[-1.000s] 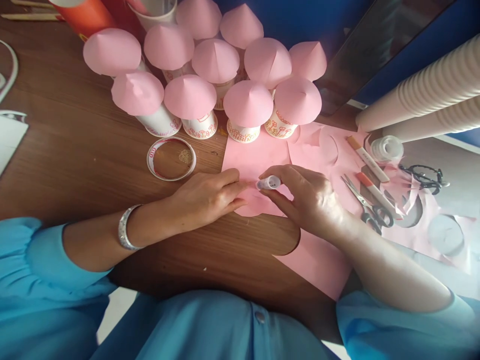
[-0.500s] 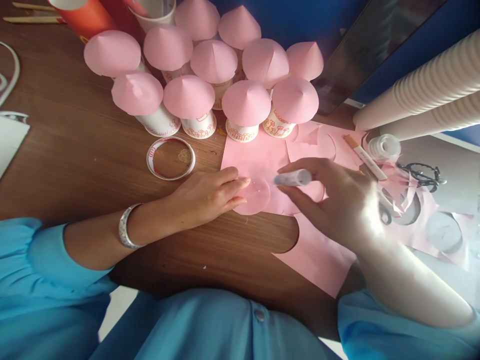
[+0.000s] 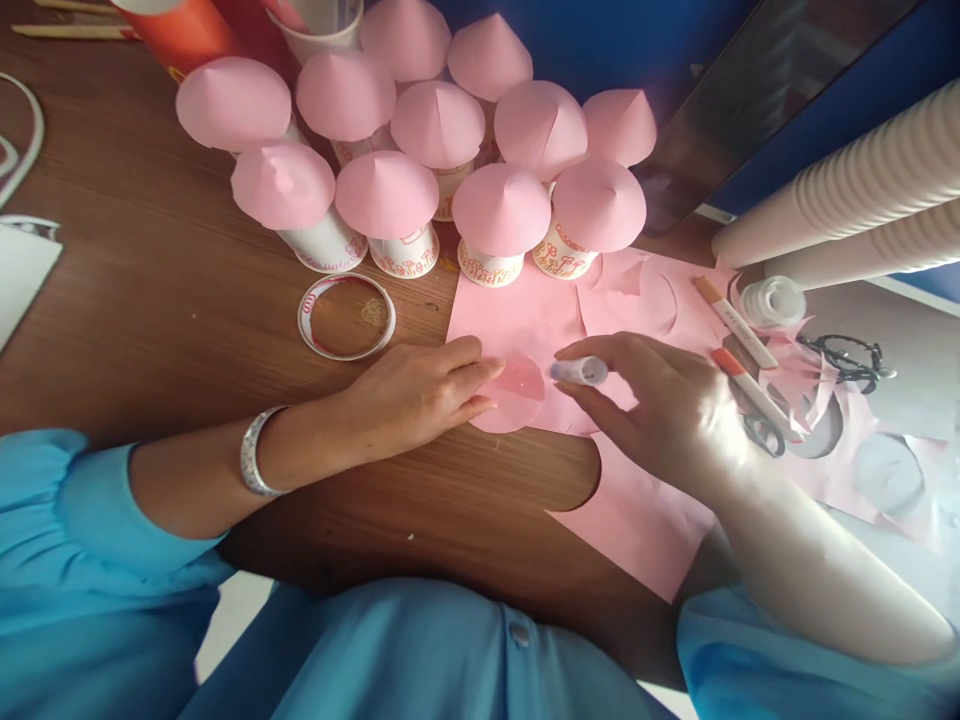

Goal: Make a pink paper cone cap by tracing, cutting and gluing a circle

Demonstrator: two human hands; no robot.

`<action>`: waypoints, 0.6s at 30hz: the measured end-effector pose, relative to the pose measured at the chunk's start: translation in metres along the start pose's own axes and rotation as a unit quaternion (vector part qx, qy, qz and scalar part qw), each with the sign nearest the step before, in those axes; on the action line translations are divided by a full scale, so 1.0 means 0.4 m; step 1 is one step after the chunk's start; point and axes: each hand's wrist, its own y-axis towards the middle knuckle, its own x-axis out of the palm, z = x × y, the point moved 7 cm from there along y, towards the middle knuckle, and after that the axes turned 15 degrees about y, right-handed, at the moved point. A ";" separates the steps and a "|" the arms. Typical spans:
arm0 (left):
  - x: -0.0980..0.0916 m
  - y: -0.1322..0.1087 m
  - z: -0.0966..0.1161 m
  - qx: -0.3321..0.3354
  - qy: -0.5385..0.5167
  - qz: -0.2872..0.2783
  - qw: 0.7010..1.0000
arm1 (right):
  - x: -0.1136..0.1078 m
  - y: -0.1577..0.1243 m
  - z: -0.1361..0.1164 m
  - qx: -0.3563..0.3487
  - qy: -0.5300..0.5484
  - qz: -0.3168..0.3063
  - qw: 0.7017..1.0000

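My left hand (image 3: 416, 395) lies flat on the wooden table, its fingertips pressing the left edge of a small pink paper circle (image 3: 516, 392). My right hand (image 3: 660, 405) is closed round a small whitish glue stick (image 3: 579, 371), held sideways with its tip pointing left, just right of the circle. The circle rests on a larger pink paper sheet (image 3: 525, 315). Behind stand several paper cups with pink cone tops (image 3: 501, 210).
A cut-off cup rim ring (image 3: 346, 316) lies left of the sheet. Markers (image 3: 733, 322), scissors (image 3: 761, 425), a tape roll (image 3: 772, 300) and pink paper offcuts lie at the right. Stacked paper cups (image 3: 855, 180) lie on their side at far right. An orange tube (image 3: 176, 25) stands at the back.
My right hand lifted the glue stick off the circle and drew it to the right, uncovering the circle. My left hand has stayed in place.
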 end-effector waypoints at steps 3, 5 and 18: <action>-0.002 -0.003 -0.001 0.001 -0.002 0.019 1.000 | 0.004 0.013 -0.001 0.010 0.006 0.028 1.000; -0.001 -0.004 -0.003 -0.001 -0.003 0.018 1.000 | 0.028 0.025 -0.005 0.001 0.015 0.021 1.000; 0.001 -0.002 -0.002 -0.001 0.003 -0.003 1.000 | 0.008 0.005 -0.005 -0.007 -0.014 -0.021 1.000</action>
